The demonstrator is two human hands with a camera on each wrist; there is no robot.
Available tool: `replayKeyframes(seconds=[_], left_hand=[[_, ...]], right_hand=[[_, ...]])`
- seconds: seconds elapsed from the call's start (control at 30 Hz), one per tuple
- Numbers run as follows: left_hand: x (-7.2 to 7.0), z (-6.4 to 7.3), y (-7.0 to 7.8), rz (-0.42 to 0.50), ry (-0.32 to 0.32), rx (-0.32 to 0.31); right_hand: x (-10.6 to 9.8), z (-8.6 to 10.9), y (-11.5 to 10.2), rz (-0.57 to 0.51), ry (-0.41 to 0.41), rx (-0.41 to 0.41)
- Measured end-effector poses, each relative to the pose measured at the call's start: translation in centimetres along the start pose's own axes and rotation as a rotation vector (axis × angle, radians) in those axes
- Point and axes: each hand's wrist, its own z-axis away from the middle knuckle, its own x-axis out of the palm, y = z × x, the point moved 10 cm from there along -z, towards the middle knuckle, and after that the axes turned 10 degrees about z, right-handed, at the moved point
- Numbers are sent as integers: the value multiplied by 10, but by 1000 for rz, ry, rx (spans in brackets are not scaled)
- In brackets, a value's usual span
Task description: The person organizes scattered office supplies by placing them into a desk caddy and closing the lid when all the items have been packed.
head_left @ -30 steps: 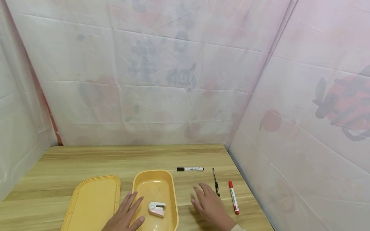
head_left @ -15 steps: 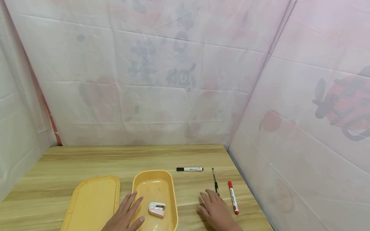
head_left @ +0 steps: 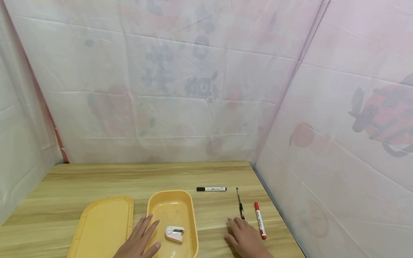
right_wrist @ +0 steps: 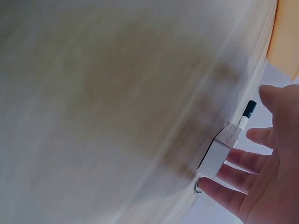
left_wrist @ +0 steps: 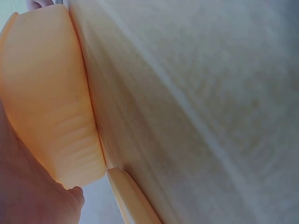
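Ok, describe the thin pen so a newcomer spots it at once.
On the wood-grain table, look right of the open yellow box, just beyond the right hand. The pen lies between the black-capped marker and red-capped marker, thinner than both, without their white body.

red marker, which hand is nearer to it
Right. The right hand is just left of the red marker; the left hand is farther left, at the left side of the yellow tray.

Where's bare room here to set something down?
The table's back strip, bordered by wall sheet, yellow lid, yellow tub and black marker, is bare; so is the patch between tub and right hand. It's crowded around that hand: pen, red marker, white box. The left hand crowds the tub's left rim.
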Motion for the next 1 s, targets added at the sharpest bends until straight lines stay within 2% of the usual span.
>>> replayKeyframes(seconds=[0.23,0.4,0.5,0.6,0.7,0.87,1.0], left_hand=[[1,2,-2,7,-20,-44],[2,2,-3,68,-41,-65],[1,1,-2,49,-28,-44],[-1,0,1,-24,3,0],[-1,0,2,-48,4,4],[0,0,0,-10,-23,-28],[-1,0,0,-4,-9,-17]], right_hand=[[3,1,2,-1,-71,-11],[-2,0,1,-4,-32,-32],[-4,0,0,-14,-16,-35],[-5,0,0,-18,-6,-29],[-8,0,0,-5,24,-27],[-11,-1,0,-10,68,-39],[-10,-1,0,-28,77,-44]])
